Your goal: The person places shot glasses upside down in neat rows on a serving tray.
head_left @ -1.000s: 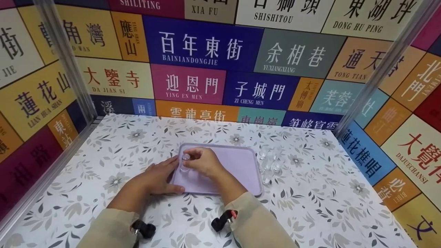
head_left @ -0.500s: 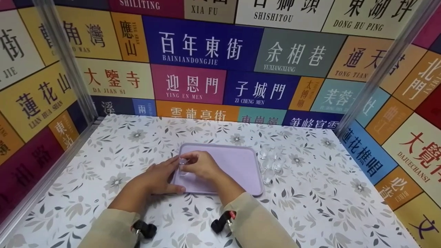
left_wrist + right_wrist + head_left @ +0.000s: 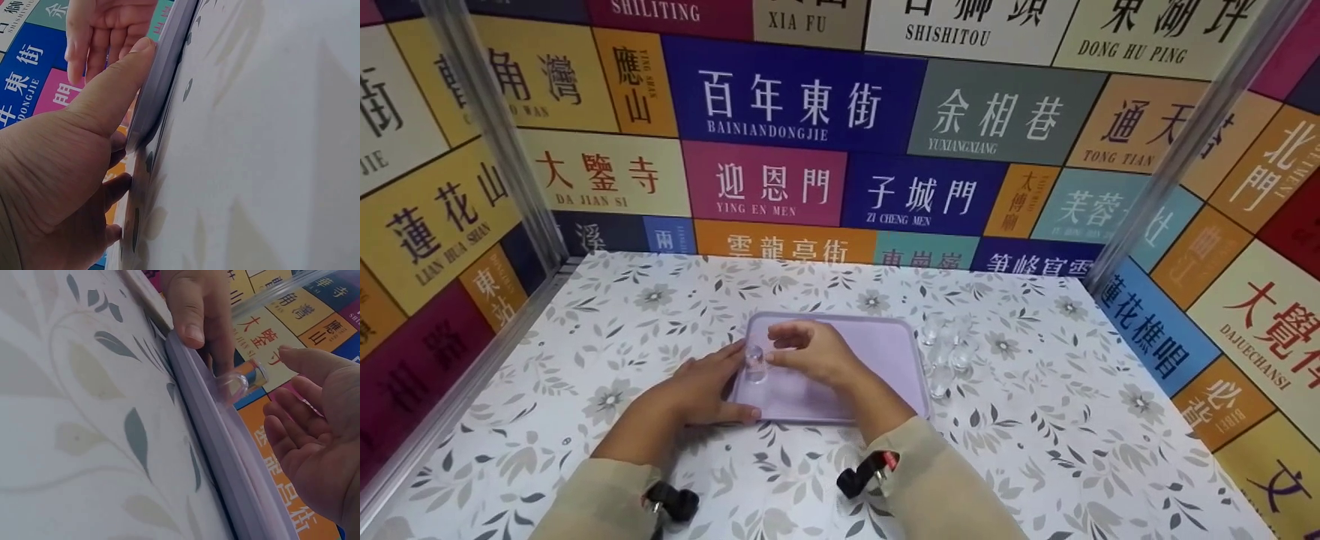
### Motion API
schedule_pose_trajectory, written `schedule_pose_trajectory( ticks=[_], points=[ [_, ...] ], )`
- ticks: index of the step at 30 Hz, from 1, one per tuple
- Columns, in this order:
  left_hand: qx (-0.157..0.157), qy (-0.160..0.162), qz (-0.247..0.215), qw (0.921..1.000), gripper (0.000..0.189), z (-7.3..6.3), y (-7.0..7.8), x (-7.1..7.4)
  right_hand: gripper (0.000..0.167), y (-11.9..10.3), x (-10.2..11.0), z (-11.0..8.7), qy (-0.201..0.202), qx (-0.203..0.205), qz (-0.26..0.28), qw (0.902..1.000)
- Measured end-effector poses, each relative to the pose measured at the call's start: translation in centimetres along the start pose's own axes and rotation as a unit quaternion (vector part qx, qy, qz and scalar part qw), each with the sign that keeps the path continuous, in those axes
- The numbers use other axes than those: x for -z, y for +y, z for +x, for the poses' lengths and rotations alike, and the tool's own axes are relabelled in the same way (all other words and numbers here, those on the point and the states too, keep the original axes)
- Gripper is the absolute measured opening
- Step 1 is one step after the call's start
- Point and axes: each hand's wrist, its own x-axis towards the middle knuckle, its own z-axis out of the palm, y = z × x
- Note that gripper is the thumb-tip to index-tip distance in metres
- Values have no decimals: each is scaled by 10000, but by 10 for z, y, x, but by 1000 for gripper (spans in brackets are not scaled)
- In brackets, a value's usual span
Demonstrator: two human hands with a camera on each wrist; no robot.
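A lilac rectangular tray [image 3: 877,360] lies on the table. Near its left end stands a small clear glass cup [image 3: 755,365], upright and narrowed at the middle; the right wrist view shows the cup [image 3: 256,376] sideways. My left hand [image 3: 701,391] holds the tray's near left corner, thumb along the near rim and fingers by the left side. In the left wrist view the thumb of that left hand [image 3: 73,140] lies against the tray's rim. My right hand [image 3: 821,352] is just right of the cup, fingers parted and loosely bent, holding nothing.
Several similar clear glass cups [image 3: 949,360] stand close together beside the tray's right edge. A floral-patterned cloth [image 3: 780,480] covers the table. Sign-printed panels [image 3: 802,97] rise behind and at both sides, with clear corner posts [image 3: 1170,165].
My right hand set the glass cup down at the tray's left end, let go of it and drew back to the right. The left hand stays at the tray's corner.
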Motion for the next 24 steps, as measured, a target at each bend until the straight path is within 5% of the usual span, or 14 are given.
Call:
schedule_pose_trajectory(
  ticks=[11, 24],
  points=[
    [86, -40, 30, 10000, 119, 1, -1, -3, 50, 6, 43, -12, 444, 85, 376, 9983],
    [-19, 5, 8, 10000, 117, 1, -2, -2, 57, 20, 88, -34, 954, -220, 206, 9950]
  ],
)
